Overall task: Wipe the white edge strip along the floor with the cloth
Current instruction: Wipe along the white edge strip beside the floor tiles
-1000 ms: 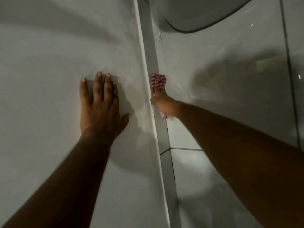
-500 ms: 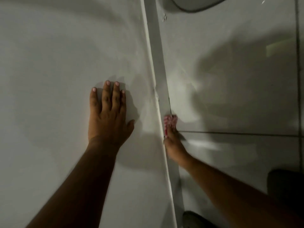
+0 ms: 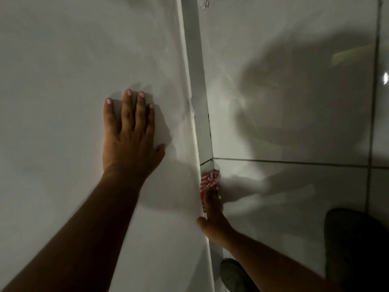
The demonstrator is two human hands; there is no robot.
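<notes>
A white edge strip runs from top centre down to the bottom, between the white wall and the tiled floor. My right hand presses a red-and-white striped cloth against the strip just below a tile joint; only the cloth's front end shows past my fingers. My left hand lies flat on the wall, fingers spread, holding nothing, left of the strip.
Glossy grey floor tiles with dark grout lines fill the right side, crossed by shadows. A dark foot or shoe sits at the bottom centre by the strip, and another dark shape at the bottom right.
My right hand has dragged the cloth along the strip toward me, past the tile joint. My left hand stays flat on the wall. The view has shifted forward along the strip.
</notes>
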